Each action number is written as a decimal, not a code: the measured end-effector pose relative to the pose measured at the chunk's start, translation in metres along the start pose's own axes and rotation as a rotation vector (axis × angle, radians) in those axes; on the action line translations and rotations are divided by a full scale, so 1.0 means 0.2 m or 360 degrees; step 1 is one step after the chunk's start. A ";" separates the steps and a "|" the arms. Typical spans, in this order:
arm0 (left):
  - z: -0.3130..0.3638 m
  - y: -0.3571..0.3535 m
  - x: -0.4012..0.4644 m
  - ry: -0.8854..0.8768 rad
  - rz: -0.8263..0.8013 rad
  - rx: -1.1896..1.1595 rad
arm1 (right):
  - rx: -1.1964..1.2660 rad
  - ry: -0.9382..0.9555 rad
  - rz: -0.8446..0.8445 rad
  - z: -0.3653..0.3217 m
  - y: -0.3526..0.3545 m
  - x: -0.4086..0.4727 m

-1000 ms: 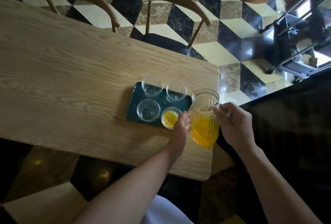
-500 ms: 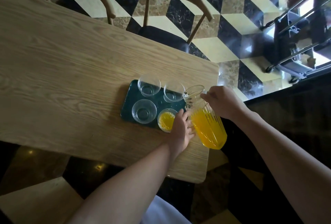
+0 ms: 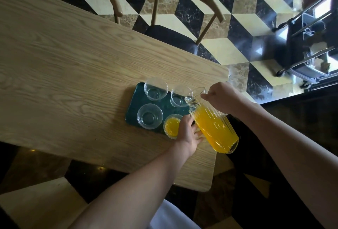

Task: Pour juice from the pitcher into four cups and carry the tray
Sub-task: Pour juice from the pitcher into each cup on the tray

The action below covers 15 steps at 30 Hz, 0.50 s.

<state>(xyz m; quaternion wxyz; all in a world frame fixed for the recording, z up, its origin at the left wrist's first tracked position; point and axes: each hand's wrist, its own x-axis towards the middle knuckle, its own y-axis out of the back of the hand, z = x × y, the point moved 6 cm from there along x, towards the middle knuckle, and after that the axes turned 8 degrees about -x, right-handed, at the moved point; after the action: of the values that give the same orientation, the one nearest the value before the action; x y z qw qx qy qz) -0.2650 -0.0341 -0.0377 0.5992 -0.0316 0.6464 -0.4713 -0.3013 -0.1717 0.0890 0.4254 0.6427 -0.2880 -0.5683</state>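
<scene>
Now R hand [image 3: 222, 98] fingers grip tilted pitcher [image 3: 214, 126]; L hand [image 3: 188, 133] fingers loose beside it.

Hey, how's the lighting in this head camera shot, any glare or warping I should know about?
Head view: bright daylight at the upper right glares off the floor; the wide lens bows the table edges; the area under the table is very dark; pitcher and cups on the tray stay clear.

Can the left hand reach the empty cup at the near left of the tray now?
Probably yes. The left hand rests by the filled cup, and the empty cup stands just beyond it on the tray, nothing above it. The hand would pass over the filled cup.
</scene>
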 end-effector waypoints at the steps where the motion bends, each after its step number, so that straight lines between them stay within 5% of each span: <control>1: 0.00 0.00 0.00 0.0017 0.0005 -0.0008 | -0.0013 -0.0013 -0.0026 -0.01 0.00 0.01; 15: -0.01 0.03 -0.01 0.0029 0.0125 -0.0118 | -0.0117 -0.0055 -0.0183 -0.09 -0.01 0.07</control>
<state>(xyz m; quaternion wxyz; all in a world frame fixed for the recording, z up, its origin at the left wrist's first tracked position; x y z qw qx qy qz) -0.2632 -0.0280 -0.0414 0.6097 -0.0241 0.6696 -0.4235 -0.2814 -0.1783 0.0809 0.4105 0.6321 -0.2368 -0.6131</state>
